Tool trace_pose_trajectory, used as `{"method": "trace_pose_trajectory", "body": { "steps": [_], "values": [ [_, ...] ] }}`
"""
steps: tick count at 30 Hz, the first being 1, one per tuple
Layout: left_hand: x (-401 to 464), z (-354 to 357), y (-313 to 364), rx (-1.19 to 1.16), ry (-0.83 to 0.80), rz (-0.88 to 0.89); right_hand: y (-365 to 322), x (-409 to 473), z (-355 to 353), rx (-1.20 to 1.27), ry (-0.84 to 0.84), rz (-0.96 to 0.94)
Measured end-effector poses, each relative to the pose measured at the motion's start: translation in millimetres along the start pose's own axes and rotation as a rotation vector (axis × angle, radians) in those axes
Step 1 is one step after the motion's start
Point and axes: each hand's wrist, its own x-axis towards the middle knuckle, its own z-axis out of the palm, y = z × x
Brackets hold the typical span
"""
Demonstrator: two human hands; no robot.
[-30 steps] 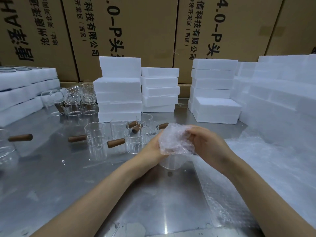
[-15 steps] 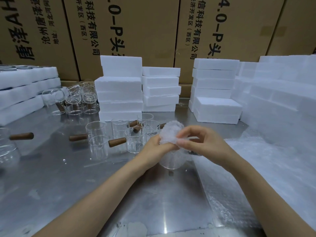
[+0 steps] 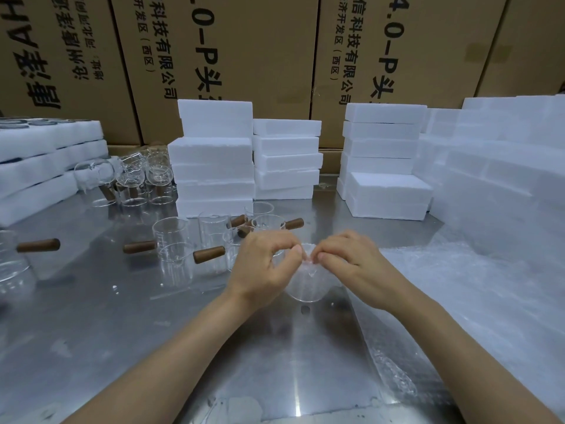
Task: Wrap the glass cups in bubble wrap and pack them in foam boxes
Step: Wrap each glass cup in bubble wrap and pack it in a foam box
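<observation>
The bubble wrap (image 3: 308, 264), a tall bunch above the glass cup (image 3: 305, 286) a second earlier, was pushed down into its mouth. The left hand (image 3: 263, 267) and right hand (image 3: 351, 264) lowered, fingertips pinching together over the rim.

From my seat, the glass cup (image 3: 306, 286) is mostly hidden behind my left hand (image 3: 263, 267) and right hand (image 3: 351, 264), and I cannot tell how much of the bubble wrap (image 3: 309, 261) is inside it, since my fingertips cover the rim. The cardboard boxes (image 3: 250, 56) are cut off by the top edge, their print only partly readable. The glassware (image 3: 12, 264) at the left edge is cut off, and the far cluster of cups (image 3: 134, 179) blurs together.
</observation>
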Motion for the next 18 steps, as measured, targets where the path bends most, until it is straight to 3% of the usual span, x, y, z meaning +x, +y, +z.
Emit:
{"method": "trace_pose_trajectory", "body": {
  "steps": [4, 6, 8, 12, 15, 18],
  "values": [
    [1, -2, -1, 0.240, -0.155, 0.069, -5, -2, -2, 0.344, 0.189, 0.103],
    [2, -1, -1, 0.375, -0.293, 0.087, -2, -3, -7, 0.361, 0.329, 0.094],
    [3, 1, 0, 0.472, -0.364, 0.124, -1, -4, -9, 0.279, 0.326, 0.077],
    [4, -3, 2, 0.526, -0.325, 0.153, 0, -5, -4, 0.179, 0.234, 0.045],
    [1, -4, 4, 0.490, -0.150, 0.187, -4, -5, 0, 0.118, 0.115, 0.044],
    [0, -1, 8, 0.439, -0.030, 0.207, -7, -4, 8, -0.111, -0.019, -0.007]
  ]
}}
